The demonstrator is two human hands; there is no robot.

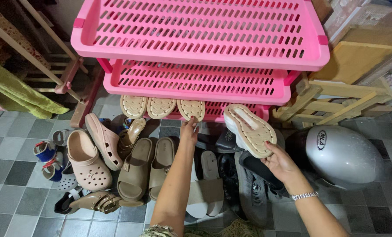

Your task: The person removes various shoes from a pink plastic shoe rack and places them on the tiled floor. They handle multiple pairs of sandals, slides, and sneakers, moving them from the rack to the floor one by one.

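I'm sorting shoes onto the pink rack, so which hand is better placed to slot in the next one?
Right. The right hand already holds a cream shoe, sole up, close to the bottom shelf. The left hand holds nothing; its fingertips touch a shoe already on that shelf.

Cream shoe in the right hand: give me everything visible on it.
The cream shoe with a tan studded rubber-looking sole is held sole-up and tilted by the right hand, fingers gripping its near end. The sole shows rows of small dots around a smoother pale centre strip. Its white upper edge shows at the left side. It hangs in front of the pink slotted plastic rack, above dark shoes on the floor.
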